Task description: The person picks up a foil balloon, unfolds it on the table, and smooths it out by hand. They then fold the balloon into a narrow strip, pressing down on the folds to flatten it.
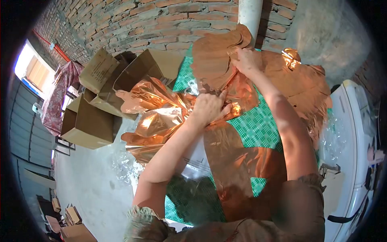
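Shiny copper-coloured foil sheets (225, 145) lie over a green patterned cloth (258, 121). My left hand (209, 108) rests on a gathered part of the foil near the middle, its thumb and index finger apart. Up and to the right, my right hand (244, 61) has its fingers closed at the edge of a stack of flat foil pieces (211, 56). Creased foil runs between the two hands. Left of my left hand, crumpled foil (155, 121) fans out. A white printed sheet (197, 159) shows beneath my left forearm.
Open cardboard boxes (90, 121) stand at the left. More foil (298, 80) is spread at the right, beside a white appliance or vehicle-like object (352, 121). Behind are a brick wall (161, 24) and a white pipe (250, 18). Clear plastic (127, 165) lies at the lower left.
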Demonstrator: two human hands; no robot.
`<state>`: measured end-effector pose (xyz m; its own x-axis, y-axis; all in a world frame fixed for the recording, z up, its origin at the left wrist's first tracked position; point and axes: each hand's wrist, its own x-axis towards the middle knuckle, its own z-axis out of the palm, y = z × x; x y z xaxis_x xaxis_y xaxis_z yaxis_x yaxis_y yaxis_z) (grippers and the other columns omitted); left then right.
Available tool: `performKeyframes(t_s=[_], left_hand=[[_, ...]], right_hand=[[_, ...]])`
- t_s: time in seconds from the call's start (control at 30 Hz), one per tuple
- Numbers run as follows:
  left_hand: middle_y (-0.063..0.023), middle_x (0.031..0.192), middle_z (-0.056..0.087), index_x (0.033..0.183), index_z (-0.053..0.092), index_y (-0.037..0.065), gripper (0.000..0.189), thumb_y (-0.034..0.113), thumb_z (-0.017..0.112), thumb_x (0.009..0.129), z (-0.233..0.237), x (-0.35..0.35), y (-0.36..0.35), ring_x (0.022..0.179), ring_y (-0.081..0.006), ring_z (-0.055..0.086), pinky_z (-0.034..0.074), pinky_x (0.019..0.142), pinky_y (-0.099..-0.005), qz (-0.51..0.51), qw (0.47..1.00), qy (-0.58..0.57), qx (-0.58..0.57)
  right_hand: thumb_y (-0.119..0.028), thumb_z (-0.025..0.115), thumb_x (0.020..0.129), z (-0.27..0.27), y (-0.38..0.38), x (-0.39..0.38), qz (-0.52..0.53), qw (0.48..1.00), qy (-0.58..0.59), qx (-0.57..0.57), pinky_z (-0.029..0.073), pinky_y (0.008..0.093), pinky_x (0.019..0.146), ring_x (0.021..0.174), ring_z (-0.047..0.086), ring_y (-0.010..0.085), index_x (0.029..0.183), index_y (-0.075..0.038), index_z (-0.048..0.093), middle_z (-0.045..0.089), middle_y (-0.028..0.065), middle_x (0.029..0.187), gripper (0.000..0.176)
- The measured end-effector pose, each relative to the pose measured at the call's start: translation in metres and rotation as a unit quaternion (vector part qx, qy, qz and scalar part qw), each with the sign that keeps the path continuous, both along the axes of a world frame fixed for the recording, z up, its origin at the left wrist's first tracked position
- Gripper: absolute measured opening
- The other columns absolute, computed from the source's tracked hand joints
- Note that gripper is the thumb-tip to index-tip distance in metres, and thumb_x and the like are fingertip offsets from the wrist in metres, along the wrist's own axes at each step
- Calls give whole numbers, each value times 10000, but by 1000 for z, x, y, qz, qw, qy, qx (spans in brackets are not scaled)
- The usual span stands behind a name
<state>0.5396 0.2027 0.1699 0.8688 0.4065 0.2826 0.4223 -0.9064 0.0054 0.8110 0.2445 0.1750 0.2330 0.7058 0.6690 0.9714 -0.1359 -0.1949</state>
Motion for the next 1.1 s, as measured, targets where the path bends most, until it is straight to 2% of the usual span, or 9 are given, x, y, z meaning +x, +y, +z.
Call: performKeyframes(t_s=[0.13, 0.33, 0.53, 0.6, 0.7, 0.83, 0.9, 1.0, 1.1], left_hand=[[-99, 624, 691, 1323, 632, 33, 614, 525, 551, 966, -4, -2, 0, 600, -276, 713, 549, 607, -397, -18, 997, -62, 46], [-166, 678, 694, 1472, 522, 102, 668, 521, 586, 956, 0, -1, -1, 685, -356, 714, 568, 669, -460, 8, 998, -26, -61], [-183, 796, 724, 1419, 564, 55, 648, 480, 628, 934, -8, 1, 2, 714, -352, 720, 569, 679, -461, 3, 998, -37, -60], [-132, 696, 706, 1370, 607, 15, 660, 521, 579, 947, -16, 1, 6, 645, -300, 716, 562, 626, -421, -21, 996, -90, -16], [-106, 651, 700, 1364, 620, -4, 678, 535, 549, 959, -23, 3, 8, 616, -270, 714, 555, 600, -399, -26, 994, -107, 17], [-106, 657, 703, 1390, 608, 10, 669, 526, 539, 970, -7, -2, 0, 625, -267, 715, 551, 606, -400, 1, 999, -34, -11], [-108, 661, 706, 1405, 600, 22, 667, 526, 535, 974, -1, -4, -2, 624, -269, 714, 552, 609, -402, 5, 1000, -22, -22], [-110, 667, 709, 1421, 592, 38, 663, 527, 533, 977, -1, -3, -2, 627, -272, 714, 553, 613, -405, 8, 999, -18, -33], [-113, 674, 713, 1431, 583, 42, 664, 527, 531, 980, 0, -3, -2, 632, -273, 716, 553, 614, -408, 10, 999, -9, -30]], right_hand=[[-323, 770, 725, -3, 22, -2, -6, 993, -16, -119, 521, 518, 869, 963, 685, 417, 999, -74, 727, 720, 206, 934, 372], [-344, 746, 727, 14, 32, -17, 15, 979, 28, -204, 535, 510, 856, 961, 701, 419, 994, -78, 748, 740, 209, 1013, 377], [-334, 754, 720, 9, 63, -1, 23, 951, 65, -301, 559, 471, 797, 960, 711, 388, 1011, -43, 751, 732, 233, 995, 411], [-316, 763, 711, 11, 67, -3, 52, 945, 61, -317, 558, 466, 807, 961, 704, 393, 990, -48, 756, 731, 238, 1000, 386], [-258, 765, 736, 24, 65, -10, 14, 949, 31, -313, 568, 430, 708, 782, 725, 327, 957, -32, 767, 758, 207, 951, 317], [-138, 730, 839, 47, 65, 2, -77, 878, 453, -132, 502, 328, 491, 464, 604, 166, 853, 21, 713, 714, 124, 768, 160], [-131, 721, 860, 39, 61, 6, -80, 871, 481, -56, 508, 344, 492, 480, 612, 191, 886, 16, 695, 714, 135, 774, 153], [-111, 694, 882, 6, 65, 21, -145, 933, 319, 84, 524, 367, 506, 517, 628, 232, 1000, -10, 676, 709, 120, 776, 157], [-125, 668, 896, 0, 35, -2, -14, 984, 164, 67, 559, 429, 670, 727, 677, 277, 1136, -61, 662, 712, 107, 895, 248]])
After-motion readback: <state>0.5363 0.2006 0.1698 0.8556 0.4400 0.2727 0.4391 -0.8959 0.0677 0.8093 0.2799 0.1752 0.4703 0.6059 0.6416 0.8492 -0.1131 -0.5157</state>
